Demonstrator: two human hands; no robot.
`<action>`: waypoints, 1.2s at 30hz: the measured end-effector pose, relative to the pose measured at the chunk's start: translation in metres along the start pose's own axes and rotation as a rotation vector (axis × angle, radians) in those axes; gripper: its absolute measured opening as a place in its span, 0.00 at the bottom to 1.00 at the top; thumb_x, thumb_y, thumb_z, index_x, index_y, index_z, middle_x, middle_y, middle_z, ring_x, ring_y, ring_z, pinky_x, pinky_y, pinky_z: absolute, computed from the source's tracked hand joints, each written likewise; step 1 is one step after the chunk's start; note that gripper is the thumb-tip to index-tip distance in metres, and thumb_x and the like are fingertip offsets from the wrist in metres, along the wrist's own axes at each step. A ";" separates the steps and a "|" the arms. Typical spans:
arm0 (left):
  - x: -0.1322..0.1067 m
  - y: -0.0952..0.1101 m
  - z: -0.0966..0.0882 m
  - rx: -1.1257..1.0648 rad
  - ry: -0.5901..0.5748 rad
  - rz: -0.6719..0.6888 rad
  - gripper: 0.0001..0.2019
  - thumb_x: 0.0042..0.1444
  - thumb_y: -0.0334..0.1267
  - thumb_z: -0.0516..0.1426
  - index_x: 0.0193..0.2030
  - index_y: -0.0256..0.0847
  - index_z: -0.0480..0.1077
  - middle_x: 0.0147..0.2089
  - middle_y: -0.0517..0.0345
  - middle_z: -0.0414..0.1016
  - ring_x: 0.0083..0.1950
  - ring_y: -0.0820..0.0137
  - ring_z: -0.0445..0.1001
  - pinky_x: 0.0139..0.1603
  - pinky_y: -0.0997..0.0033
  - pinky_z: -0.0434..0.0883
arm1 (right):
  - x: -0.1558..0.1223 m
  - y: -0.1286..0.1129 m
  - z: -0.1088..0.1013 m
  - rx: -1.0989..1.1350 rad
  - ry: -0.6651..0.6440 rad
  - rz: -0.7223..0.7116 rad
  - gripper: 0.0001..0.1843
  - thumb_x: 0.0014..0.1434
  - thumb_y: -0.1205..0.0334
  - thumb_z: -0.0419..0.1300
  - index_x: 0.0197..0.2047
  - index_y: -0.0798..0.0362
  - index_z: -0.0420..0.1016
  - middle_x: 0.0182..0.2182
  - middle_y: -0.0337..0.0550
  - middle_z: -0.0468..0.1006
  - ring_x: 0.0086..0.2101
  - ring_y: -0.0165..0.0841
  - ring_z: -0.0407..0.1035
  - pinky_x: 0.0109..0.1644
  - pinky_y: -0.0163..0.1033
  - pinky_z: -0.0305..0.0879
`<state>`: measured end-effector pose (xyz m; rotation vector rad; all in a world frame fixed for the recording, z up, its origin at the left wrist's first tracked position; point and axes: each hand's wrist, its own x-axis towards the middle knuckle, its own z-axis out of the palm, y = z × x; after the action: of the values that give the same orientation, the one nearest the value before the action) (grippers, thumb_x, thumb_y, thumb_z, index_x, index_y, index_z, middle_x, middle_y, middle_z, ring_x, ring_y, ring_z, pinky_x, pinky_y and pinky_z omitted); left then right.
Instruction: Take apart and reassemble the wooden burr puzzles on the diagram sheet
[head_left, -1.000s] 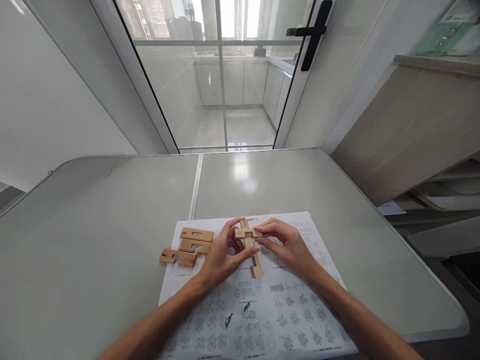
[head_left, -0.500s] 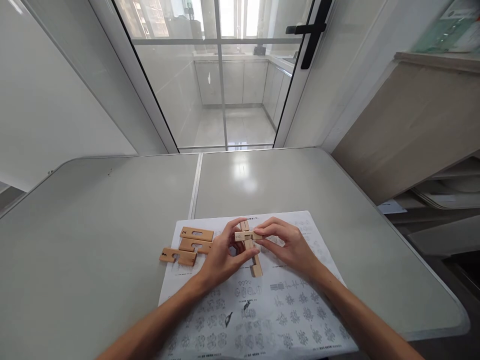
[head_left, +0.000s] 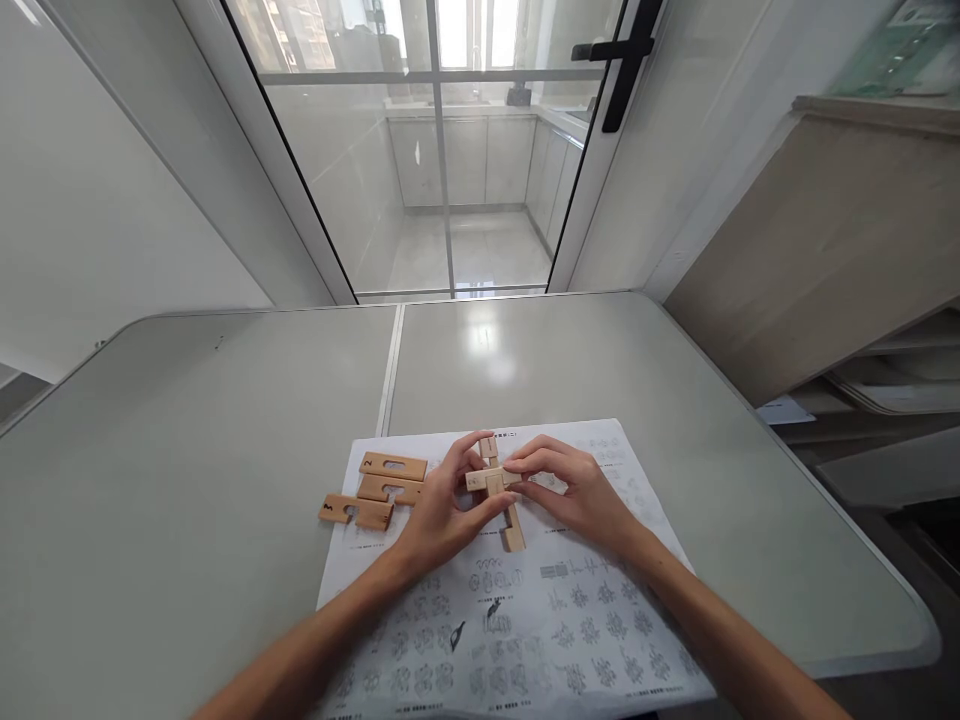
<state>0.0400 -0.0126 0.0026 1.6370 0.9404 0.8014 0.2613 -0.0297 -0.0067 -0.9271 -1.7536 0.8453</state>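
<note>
Looking down at grey table point(head_left: 187, 450), printed sheet point(head_left: 525, 620) lying at near edge. My left hand point(head_left: 442, 510) and right hand point(head_left: 577, 495) are pinching crossed wooden pieces point(head_left: 496, 482) just above sheet, fingers clamped. Loose slotted pieces point(head_left: 379, 490) lying left.

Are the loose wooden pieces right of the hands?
No, the loose wooden pieces lie left of the left hand, which holds the crossed pieces.

A pale grey desk point(head_left: 225, 420), seamed down its middle, stretches beyond the fingers point(head_left: 541, 452). Farther past them, a glass sliding door point(head_left: 360, 180) with a black handle point(head_left: 626, 60) shows a sunlit tiled room with white cabinets point(head_left: 487, 160). Left of the fingers stands a white wall point(head_left: 90, 200); right, a wooden shelf unit point(head_left: 825, 250).
</note>
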 end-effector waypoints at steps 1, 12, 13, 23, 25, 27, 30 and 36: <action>0.000 -0.001 0.000 0.007 -0.003 0.006 0.31 0.64 0.46 0.66 0.70 0.49 0.61 0.40 0.62 0.65 0.39 0.70 0.71 0.41 0.69 0.72 | 0.000 -0.001 0.000 0.013 -0.004 0.021 0.08 0.70 0.63 0.66 0.50 0.44 0.82 0.45 0.43 0.82 0.43 0.37 0.78 0.46 0.44 0.76; -0.004 -0.004 0.001 0.075 0.022 0.158 0.33 0.63 0.45 0.67 0.72 0.52 0.61 0.43 0.61 0.69 0.41 0.70 0.73 0.46 0.69 0.73 | -0.001 -0.005 0.000 0.193 -0.108 0.339 0.11 0.72 0.52 0.61 0.49 0.49 0.78 0.34 0.40 0.80 0.34 0.35 0.76 0.41 0.42 0.71; -0.005 -0.003 0.001 0.074 0.028 0.168 0.33 0.63 0.44 0.67 0.72 0.53 0.62 0.43 0.60 0.69 0.41 0.70 0.73 0.46 0.70 0.73 | -0.001 -0.005 0.000 0.203 -0.108 0.340 0.11 0.72 0.52 0.62 0.48 0.49 0.78 0.34 0.40 0.80 0.34 0.35 0.75 0.41 0.43 0.71; 0.002 0.009 -0.002 -0.306 -0.016 -0.071 0.18 0.63 0.47 0.67 0.53 0.41 0.73 0.44 0.54 0.75 0.46 0.65 0.75 0.52 0.64 0.73 | -0.001 -0.009 0.002 0.334 -0.076 0.377 0.13 0.62 0.54 0.73 0.40 0.48 0.74 0.39 0.42 0.83 0.40 0.38 0.79 0.48 0.46 0.74; 0.004 0.010 -0.005 -0.329 -0.035 -0.071 0.14 0.65 0.48 0.65 0.47 0.40 0.75 0.45 0.53 0.76 0.47 0.64 0.75 0.54 0.63 0.72 | 0.000 -0.009 0.001 0.318 -0.079 0.375 0.14 0.62 0.53 0.73 0.40 0.48 0.74 0.39 0.42 0.83 0.40 0.38 0.79 0.49 0.47 0.74; 0.005 0.012 -0.006 -0.314 -0.019 -0.060 0.13 0.66 0.49 0.63 0.45 0.40 0.75 0.46 0.53 0.75 0.49 0.64 0.74 0.55 0.64 0.71 | 0.001 -0.010 -0.002 0.245 -0.088 0.361 0.14 0.62 0.52 0.73 0.41 0.48 0.74 0.37 0.40 0.81 0.39 0.38 0.77 0.49 0.47 0.73; 0.005 0.014 -0.007 -0.281 0.021 -0.080 0.15 0.68 0.52 0.61 0.45 0.41 0.74 0.46 0.54 0.75 0.49 0.64 0.73 0.53 0.66 0.70 | 0.001 -0.009 -0.006 0.061 -0.147 0.290 0.16 0.61 0.51 0.73 0.46 0.47 0.76 0.39 0.41 0.80 0.41 0.39 0.75 0.50 0.47 0.72; 0.005 0.013 -0.004 -0.359 0.018 -0.122 0.19 0.72 0.56 0.54 0.47 0.40 0.70 0.33 0.60 0.75 0.35 0.68 0.74 0.42 0.68 0.71 | -0.002 -0.006 -0.004 -0.175 -0.368 0.090 0.44 0.45 0.45 0.82 0.62 0.43 0.72 0.61 0.50 0.71 0.59 0.50 0.65 0.63 0.56 0.68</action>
<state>0.0411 -0.0086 0.0168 1.2517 0.8447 0.8477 0.2640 -0.0334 -0.0009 -1.0184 -2.1425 0.9796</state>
